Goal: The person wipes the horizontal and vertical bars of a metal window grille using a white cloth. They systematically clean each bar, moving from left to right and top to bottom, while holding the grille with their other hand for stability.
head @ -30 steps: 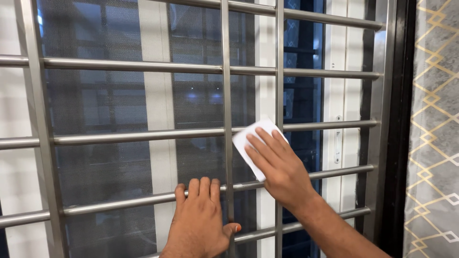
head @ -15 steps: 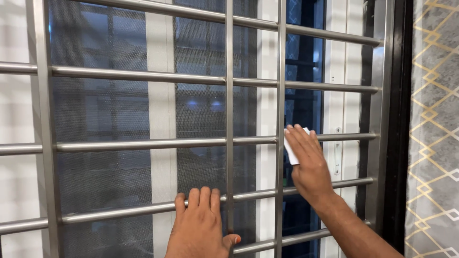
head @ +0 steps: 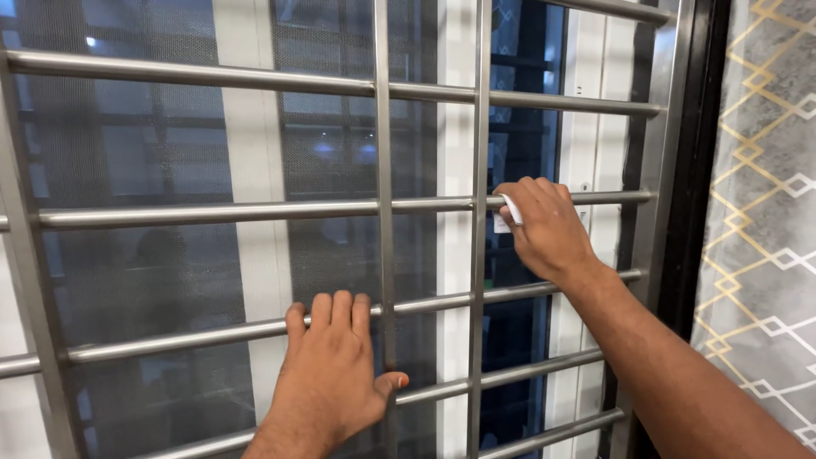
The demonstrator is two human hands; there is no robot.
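A steel window grille (head: 255, 209) of horizontal and vertical bars fills the view, with dark mesh and glass behind it. My right hand (head: 544, 228) presses a small white cloth (head: 508, 212) against the middle horizontal bar, right of the second vertical bar; most of the cloth is hidden under the fingers. My left hand (head: 333, 374) lies flat on a lower horizontal bar, fingers together pointing up, thumb hooked beside a vertical bar (head: 384, 212). It holds nothing.
A dark window frame (head: 693, 170) stands at the right edge of the grille. A grey curtain (head: 765, 195) with a gold lattice pattern hangs further right. White window posts (head: 251, 170) show behind the mesh.
My right hand has slid the cloth rightward along the middle bar, past the second vertical bar, and the cloth is now bunched under the fingers. My left hand has stayed on its bar.
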